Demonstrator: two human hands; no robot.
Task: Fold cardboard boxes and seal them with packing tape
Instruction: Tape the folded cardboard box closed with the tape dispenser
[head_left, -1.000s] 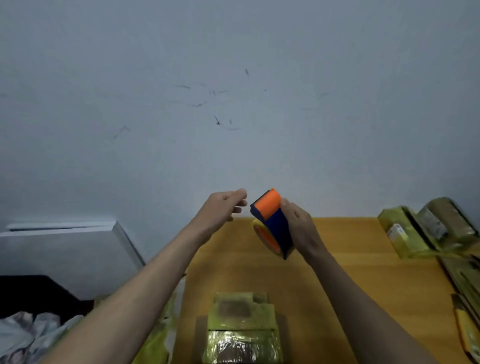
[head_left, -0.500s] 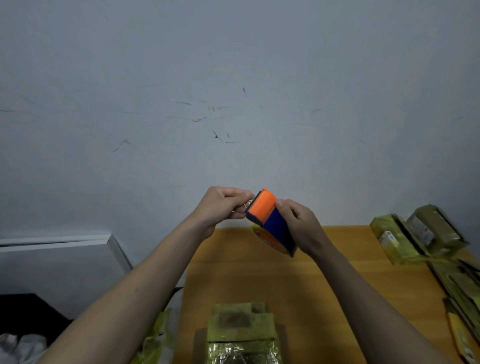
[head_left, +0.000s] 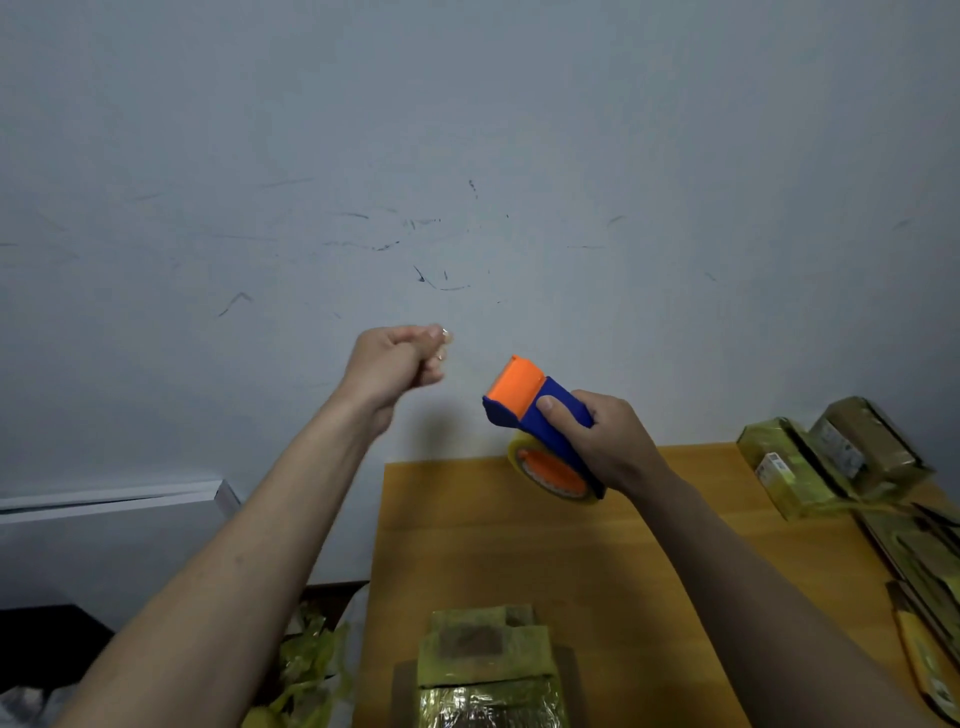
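orange-and-blue tape dispenser (head_left: 540, 415) gripped in right hand (head_left: 602, 441); left hand (head_left: 395, 364), at ten o'clock of it, raised, fingertips pinched together.

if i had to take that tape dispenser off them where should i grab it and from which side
Grip the blue body of the tape dispenser just behind the orange front plate, coming from the wall side. The right hand wraps the rear of the body, and the tape roll hangs beneath, so the raised front end is likely the only free part.
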